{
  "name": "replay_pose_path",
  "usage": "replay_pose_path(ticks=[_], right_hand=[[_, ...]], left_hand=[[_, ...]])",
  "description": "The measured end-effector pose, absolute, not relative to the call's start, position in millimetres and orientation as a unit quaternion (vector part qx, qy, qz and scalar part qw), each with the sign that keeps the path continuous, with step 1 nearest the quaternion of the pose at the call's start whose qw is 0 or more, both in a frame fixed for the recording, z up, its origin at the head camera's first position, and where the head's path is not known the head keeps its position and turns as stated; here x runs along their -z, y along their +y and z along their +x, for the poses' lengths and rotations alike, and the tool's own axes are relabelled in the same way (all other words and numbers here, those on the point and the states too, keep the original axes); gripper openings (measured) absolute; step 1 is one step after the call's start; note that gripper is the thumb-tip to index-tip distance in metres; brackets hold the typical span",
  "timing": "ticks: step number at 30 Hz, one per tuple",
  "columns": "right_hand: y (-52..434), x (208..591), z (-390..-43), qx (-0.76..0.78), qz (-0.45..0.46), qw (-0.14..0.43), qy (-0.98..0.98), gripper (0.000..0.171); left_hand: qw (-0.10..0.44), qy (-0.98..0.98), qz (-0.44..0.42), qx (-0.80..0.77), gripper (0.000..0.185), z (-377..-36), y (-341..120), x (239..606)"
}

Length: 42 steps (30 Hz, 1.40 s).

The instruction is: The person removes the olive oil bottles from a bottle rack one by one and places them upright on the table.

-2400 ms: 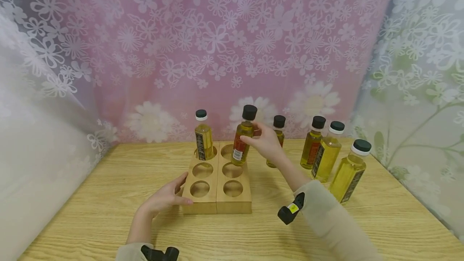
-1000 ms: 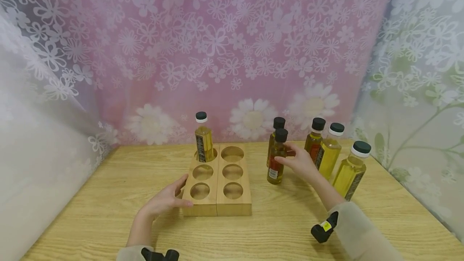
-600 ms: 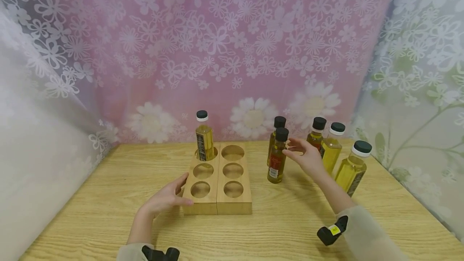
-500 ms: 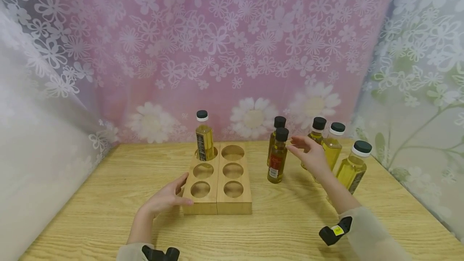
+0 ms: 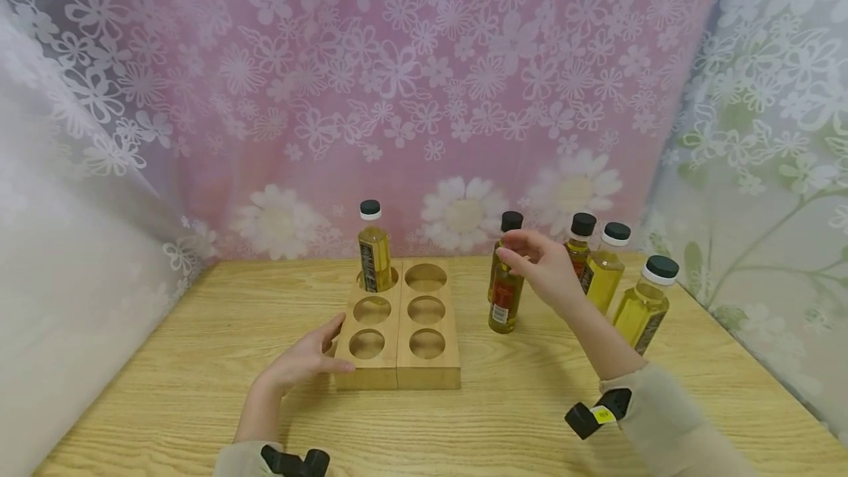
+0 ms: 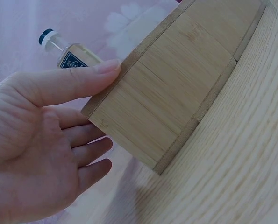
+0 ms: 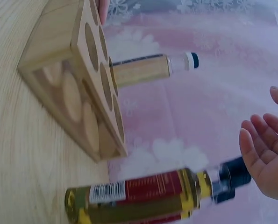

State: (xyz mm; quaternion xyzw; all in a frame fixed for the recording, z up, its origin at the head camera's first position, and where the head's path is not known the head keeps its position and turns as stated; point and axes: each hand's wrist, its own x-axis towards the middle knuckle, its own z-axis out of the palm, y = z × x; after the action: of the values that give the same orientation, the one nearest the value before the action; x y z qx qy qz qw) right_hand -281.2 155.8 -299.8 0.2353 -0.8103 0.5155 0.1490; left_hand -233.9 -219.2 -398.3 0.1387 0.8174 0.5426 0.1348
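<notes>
A wooden bottle holder (image 5: 429,380) with two rows of round holes stands on the table. My left hand (image 5: 301,366) rests at its left front corner; in the left wrist view the thumb (image 6: 82,84) lies along the edge, the other fingers loose beside it. One pale oil bottle (image 5: 375,256) with a dark green cap stands in the back left hole. Right of the holder is an olive oil bottle (image 5: 503,304) with a red label. Loosely bent and holding nothing, my right hand (image 5: 546,271) hovers by its black cap (image 7: 237,171), hiding the cap in the head view.
Another black-capped bottle (image 5: 511,221) stands just behind the red-labelled one. Farther right are a dark oil bottle (image 5: 583,225) and two pale oil bottles, the middle one (image 5: 604,271) and the nearest one (image 5: 642,315). A floral curtain (image 5: 397,94) hangs behind the table.
The right hand carried the red-labelled bottle from over the holder to the table at right and let it go. It drew back right, then came back left over the cap. The left hand stayed put.
</notes>
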Motion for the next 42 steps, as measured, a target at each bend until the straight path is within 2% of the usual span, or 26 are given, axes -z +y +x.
replay_pose_path(ticks=[16, 27, 37, 42], right_hand=[[61.9, 290.8, -313.5, -0.515, 0.242, 0.065, -0.82, 0.049], [17.0, 301.3, -346.4, -0.493, 0.227, 0.064, -0.837, 0.056], [-19.6, 305.1, -357.3, -0.463, 0.196, 0.046, -0.863, 0.067], [-31.4, 313.7, -366.3, -0.438, 0.194, 0.041, -0.877, 0.064]], left_hand=[[0.137, 0.819, 0.134, -0.54, 0.1, -234.0, -219.8, 398.9], [0.134, 0.82, 0.138, -0.54, 0.1, -235.1, -219.1, 400.6], [0.131, 0.823, 0.135, -0.536, 0.1, -236.4, -221.2, 398.8], [0.13, 0.824, 0.137, -0.535, 0.1, -236.8, -221.7, 399.8]])
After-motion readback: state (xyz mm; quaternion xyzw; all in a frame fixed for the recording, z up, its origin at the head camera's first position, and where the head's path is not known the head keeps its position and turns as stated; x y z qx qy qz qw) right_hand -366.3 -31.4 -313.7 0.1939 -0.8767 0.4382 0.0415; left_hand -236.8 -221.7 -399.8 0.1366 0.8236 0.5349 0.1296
